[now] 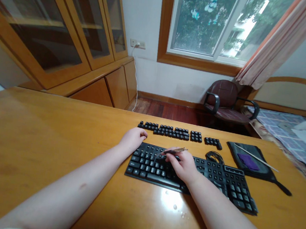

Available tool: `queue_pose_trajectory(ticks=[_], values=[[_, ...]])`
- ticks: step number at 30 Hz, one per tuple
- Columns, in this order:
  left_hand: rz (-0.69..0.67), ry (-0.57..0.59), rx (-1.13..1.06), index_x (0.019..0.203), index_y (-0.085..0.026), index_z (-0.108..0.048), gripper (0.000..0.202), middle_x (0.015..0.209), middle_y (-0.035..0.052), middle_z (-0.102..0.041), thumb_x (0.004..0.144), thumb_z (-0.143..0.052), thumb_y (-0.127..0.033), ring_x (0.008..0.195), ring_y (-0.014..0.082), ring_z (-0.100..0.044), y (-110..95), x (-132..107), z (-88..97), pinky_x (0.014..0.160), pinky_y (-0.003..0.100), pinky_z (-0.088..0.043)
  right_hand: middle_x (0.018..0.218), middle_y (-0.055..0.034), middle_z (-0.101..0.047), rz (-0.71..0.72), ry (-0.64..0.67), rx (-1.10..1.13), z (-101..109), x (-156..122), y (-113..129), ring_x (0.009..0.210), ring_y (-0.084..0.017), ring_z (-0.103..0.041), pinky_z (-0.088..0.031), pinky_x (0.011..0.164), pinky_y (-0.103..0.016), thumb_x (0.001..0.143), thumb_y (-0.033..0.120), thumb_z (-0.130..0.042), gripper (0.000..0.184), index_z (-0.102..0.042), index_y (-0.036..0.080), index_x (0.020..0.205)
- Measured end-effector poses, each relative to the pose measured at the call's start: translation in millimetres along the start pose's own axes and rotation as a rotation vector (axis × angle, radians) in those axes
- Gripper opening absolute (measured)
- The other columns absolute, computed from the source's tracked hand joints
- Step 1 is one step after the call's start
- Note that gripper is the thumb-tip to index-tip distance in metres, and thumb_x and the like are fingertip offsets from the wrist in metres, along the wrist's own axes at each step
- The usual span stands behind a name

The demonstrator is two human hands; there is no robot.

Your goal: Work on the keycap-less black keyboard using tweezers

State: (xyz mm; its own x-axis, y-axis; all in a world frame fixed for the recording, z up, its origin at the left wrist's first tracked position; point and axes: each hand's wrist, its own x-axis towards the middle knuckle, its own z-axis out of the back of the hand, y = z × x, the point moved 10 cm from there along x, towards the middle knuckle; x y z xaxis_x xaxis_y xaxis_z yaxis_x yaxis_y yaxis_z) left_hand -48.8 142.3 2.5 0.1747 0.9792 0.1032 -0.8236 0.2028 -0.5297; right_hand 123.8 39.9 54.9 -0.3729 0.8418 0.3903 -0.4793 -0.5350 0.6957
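A black keyboard [158, 180] lies on the desk, several of its upper key positions without caps. My right hand [184, 164] is over its middle, fingers closed round a slim dark pen-like tool [175, 151]; its exact kind is unclear. At the keyboard's upper left corner rests my left hand [132, 140], its fingers curled together. Something small and dark shows by those fingertips, but I cannot make out what it is. Just behind the keyboard, removed black keycaps [171, 132] stand in rows and groups.
Behind the keyboard sits a coiled black cable [214, 157]. To the right, a dark pouch [255, 162] carries a folded purple cloth [248, 161] and a thin white stick [256, 157]. Small clear drops or bits [175, 207] dot the wooden desk [39, 152] in front. An armchair [224, 101] stands beyond.
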Motion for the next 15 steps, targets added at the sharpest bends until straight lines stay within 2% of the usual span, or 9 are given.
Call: queue_pose_trajectory(ticks=[5, 10, 15], values=[[-0.018, 0.088, 0.196, 0.076, -0.021, -0.069, 0.018, 0.084, 0.0045, -0.069, 0.069, -0.055, -0.012, 0.082, 0.0211, -0.062, -15.6, 9.5, -5.0, 0.076, 0.029, -0.046, 0.072, -0.0038, -0.068, 0.009, -0.016, -0.015, 1.8, 0.5, 2.4, 0.073, -0.017, -0.064, -0.05, 0.071, -0.029, 0.087, 0.025, -0.047, 0.02, -0.065, 0.019, 0.088], [-0.087, 0.025, 0.185, 0.088, -0.021, -0.068, 0.023, 0.096, 0.0058, -0.066, 0.075, -0.051, -0.014, 0.089, 0.022, -0.06, -20.9, 9.9, -5.2, 0.08, 0.031, -0.046, 0.078, -0.0049, -0.069, 0.009, -0.016, -0.03, 1.2, 0.1, 0.5, 0.078, -0.018, -0.065, -0.05, 0.073, -0.029, 0.087, 0.025, -0.047, 0.02, -0.066, 0.018, 0.089], [-0.143, 0.005, 0.104, 0.087, -0.02, -0.068, 0.02, 0.096, 0.0058, -0.065, 0.076, -0.052, -0.016, 0.09, 0.021, -0.06, -21.1, 11.8, -8.3, 0.085, 0.03, -0.045, 0.083, -0.0053, -0.07, -0.006, -0.013, -0.049, 0.4, -1.0, -1.8, 0.078, -0.018, -0.065, -0.051, 0.073, -0.03, 0.087, 0.027, -0.048, 0.019, -0.066, 0.019, 0.09]])
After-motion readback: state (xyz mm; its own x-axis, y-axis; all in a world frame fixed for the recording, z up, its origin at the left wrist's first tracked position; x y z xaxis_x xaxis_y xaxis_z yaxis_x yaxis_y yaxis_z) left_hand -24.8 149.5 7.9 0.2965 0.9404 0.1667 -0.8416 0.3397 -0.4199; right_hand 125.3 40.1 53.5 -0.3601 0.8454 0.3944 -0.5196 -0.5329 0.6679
